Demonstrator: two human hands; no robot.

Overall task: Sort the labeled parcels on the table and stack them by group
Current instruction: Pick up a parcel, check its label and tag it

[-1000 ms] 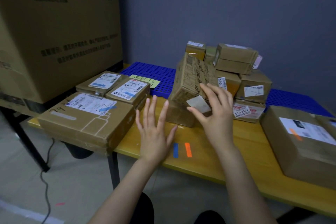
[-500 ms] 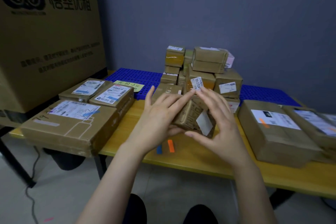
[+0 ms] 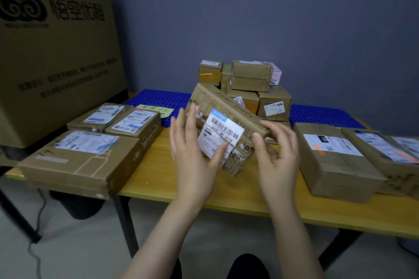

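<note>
Cardboard parcel (image 3: 226,106), tilted, gripped in left hand (image 3: 192,156) and right hand (image 3: 280,156) for label (image 3: 221,133) check; 3 boxes (image 3: 81,161) laid left, more right, rear pile (image 3: 251,77) unsorted.

I hold one parcel (image 3: 229,120) in my two hands. On the table (image 3: 158,165) I count three flat parcels (image 3: 79,165) at my left, at least two big parcels (image 3: 335,165) at my right, and about six small boxes (image 3: 275,99) in the pile behind, some half hidden. There is also one huge carton (image 3: 56,56) and one yellow-green note (image 3: 156,108).
</note>
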